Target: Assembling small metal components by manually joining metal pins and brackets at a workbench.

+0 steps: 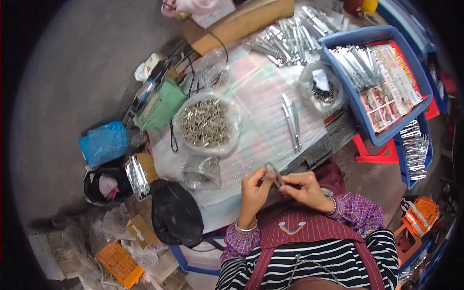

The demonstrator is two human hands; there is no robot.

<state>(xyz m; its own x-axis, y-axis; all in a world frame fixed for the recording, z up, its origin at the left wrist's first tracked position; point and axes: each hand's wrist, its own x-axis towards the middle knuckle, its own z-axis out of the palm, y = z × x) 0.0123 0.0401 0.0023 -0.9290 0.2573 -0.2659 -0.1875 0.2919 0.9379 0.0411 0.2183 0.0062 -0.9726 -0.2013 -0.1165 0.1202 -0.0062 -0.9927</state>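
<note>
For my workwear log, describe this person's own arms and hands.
Both arms wear purple plaid fabric sleeves. The left hand is ungloved, with a thin, pale bangle at the wrist; the right hand is ungloved too, with a small-beaded bracelet.

Pretty clear run at 12 o'clock from the left grip [255, 189] over the surface [263, 128]; blocked by bagged metal bits [205, 123] at 11, long metal strips [294, 123] at 1.

Grey floor [77, 63] fills the upper left of the frame. A dark-edged table [331, 140] under a pale sheet [261, 116] spans the centre. A red stool [379, 157] stands toward the right.
</note>
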